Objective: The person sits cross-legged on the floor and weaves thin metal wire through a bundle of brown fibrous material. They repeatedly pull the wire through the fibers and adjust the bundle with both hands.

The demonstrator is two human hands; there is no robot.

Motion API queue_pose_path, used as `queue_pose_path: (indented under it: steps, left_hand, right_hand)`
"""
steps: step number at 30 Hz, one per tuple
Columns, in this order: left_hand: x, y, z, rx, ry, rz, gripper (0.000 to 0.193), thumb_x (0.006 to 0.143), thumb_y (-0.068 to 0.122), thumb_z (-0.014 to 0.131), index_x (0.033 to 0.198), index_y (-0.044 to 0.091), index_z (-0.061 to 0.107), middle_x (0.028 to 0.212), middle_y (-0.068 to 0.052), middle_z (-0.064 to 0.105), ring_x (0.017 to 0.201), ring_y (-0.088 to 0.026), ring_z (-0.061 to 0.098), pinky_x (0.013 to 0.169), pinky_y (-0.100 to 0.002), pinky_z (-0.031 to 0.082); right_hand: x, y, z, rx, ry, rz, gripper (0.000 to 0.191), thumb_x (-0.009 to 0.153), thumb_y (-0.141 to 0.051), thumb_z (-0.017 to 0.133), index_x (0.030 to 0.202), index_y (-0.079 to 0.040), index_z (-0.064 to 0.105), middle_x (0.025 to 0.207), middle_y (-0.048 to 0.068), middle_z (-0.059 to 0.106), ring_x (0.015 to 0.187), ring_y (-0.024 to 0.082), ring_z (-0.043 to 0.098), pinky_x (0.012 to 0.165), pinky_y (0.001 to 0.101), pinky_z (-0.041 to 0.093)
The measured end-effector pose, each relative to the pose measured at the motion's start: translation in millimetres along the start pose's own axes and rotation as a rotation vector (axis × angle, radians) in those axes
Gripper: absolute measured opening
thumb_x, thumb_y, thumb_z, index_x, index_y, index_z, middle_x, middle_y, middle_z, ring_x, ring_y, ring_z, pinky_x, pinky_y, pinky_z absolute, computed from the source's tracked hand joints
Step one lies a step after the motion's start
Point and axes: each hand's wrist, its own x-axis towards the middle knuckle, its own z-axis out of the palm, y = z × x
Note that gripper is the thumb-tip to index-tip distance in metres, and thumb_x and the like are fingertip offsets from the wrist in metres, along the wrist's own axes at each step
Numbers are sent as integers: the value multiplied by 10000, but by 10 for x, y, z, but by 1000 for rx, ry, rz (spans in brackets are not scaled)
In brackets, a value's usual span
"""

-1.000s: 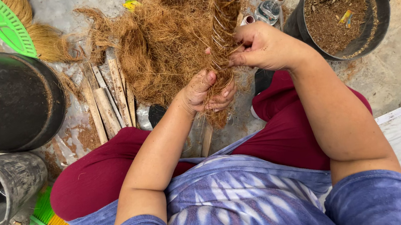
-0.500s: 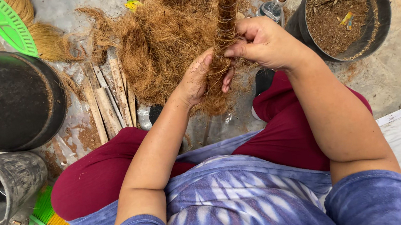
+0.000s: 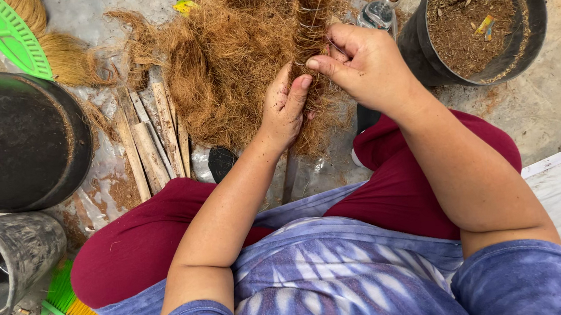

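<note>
Left hand point(image 3: 284, 108): one, fingers curled around the fibre-wrapped pole point(image 3: 313, 43), gripping its lower part.
Right hand point(image 3: 361, 62): one, closed in a pinch on thin wire at the pole, just at 2 o'clock of the left hand.
Pole: one, upright in view, at 12 o'clock over the lap, amid a coconut fibre heap point(image 3: 228, 52).
Pots: three black ones; one with soil point(image 3: 480, 11) at 2 o'clock, two at 9 o'clock point(image 3: 7, 137).
Green brooms: two point(image 3: 18, 39).
Wood slats: several point(image 3: 149, 133).
Change: the left hand has slid slightly higher; the right hand's pinch has moved closer to it.
</note>
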Motion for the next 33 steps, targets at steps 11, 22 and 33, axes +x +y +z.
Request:
queue_pose_path:
  steps: [11,22,33]
  left_hand:
    - [66,-97,-5,357,101,156,240,1068,169,606,1249,12,628,953,0,638,837,-86,557,761,-242,497]
    - [124,-224,-113,245,105,195,202,1083,161,622,1214,8,624,1002,-5,672,890,-86,615,789,-261,543]
    - [-28,59,-112,-338,-208,-269,300,1016,331,637,1121,54,592,877,-56,646,595,-117,542,456,-245,390]
  right_hand:
    - [-147,-424,-152,-639,71,-113,203,1059,-233,654,955,-59,654,788,134,677,703,357,665,606,466,506]
    - [-141,-288,-117,-356,-147,-59,372,998,-366,699,787,-61,675,639,147,585,592,355,587,538,449,450]
    - [132,242,-175,271,-386,125,241,926,-265,796,846,-51,722,664,-70,563,624,31,441,525,237,357]
